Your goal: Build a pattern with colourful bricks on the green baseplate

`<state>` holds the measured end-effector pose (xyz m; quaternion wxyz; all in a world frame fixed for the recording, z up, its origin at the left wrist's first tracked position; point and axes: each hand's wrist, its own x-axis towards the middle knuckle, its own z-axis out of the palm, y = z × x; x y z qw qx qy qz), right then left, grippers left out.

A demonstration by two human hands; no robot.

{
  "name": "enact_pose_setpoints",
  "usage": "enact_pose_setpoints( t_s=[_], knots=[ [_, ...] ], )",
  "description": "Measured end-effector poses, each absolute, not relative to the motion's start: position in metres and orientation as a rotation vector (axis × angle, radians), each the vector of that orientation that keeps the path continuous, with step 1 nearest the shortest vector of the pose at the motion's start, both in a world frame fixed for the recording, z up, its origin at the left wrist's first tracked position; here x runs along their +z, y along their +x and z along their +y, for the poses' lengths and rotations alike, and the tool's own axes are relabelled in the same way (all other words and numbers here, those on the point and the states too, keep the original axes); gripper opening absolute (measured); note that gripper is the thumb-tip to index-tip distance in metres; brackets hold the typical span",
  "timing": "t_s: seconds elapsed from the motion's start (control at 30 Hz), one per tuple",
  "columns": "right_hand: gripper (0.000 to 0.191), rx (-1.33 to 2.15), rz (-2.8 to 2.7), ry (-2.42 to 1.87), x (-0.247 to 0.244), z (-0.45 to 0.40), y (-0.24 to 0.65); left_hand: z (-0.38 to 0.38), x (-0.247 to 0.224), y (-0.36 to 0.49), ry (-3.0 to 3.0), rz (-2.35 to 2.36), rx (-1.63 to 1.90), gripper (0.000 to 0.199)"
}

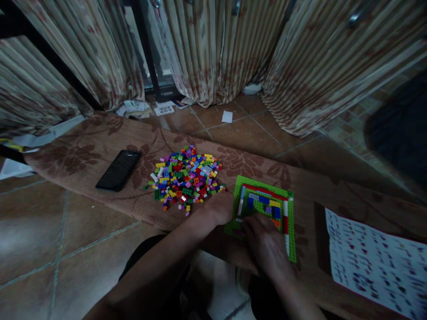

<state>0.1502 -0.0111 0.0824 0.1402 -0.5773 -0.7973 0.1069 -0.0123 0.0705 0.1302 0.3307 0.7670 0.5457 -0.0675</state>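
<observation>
A green baseplate (291, 226) lies on the cloth-covered bench, carrying an outer frame of red, white and light-blue toy bricks and an inner ring of blue, yellow and orange ones. My left hand (220, 208) is curled closed at the plate's left edge and appears to grip it; its fingertips are hidden. Over the plate's near part, my right hand (265, 240) reaches down with its fingers pressed together near the lower left corner of the brick frame. Whatever is under those fingertips cannot be made out. Left of the plate is a loose pile of small coloured bricks (187, 175).
A black phone (118, 170) rests on the bench's left part. On the right lies a white printed sheet (376, 262) with small pictures. Striped curtains (216, 49) hang behind the bench, and papers (227, 117) lie on the tiled floor. A dark object (400, 124) stands far right.
</observation>
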Motion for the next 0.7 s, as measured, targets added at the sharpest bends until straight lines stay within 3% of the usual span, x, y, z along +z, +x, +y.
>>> enact_pose_setpoints(
  t_s=[0.37, 0.7],
  knots=[
    [0.015, 0.049, -2.493, -1.769, 0.085, -0.012, 0.155, 0.071, 0.128, -0.014, 2.033, 1.419, -0.231, 0.019],
    [0.020, -0.094, -2.722, -1.717, 0.119, 0.001, 0.142, 0.071, 0.125, -0.013, 1.991, 1.413, -0.185, 0.026]
  ],
)
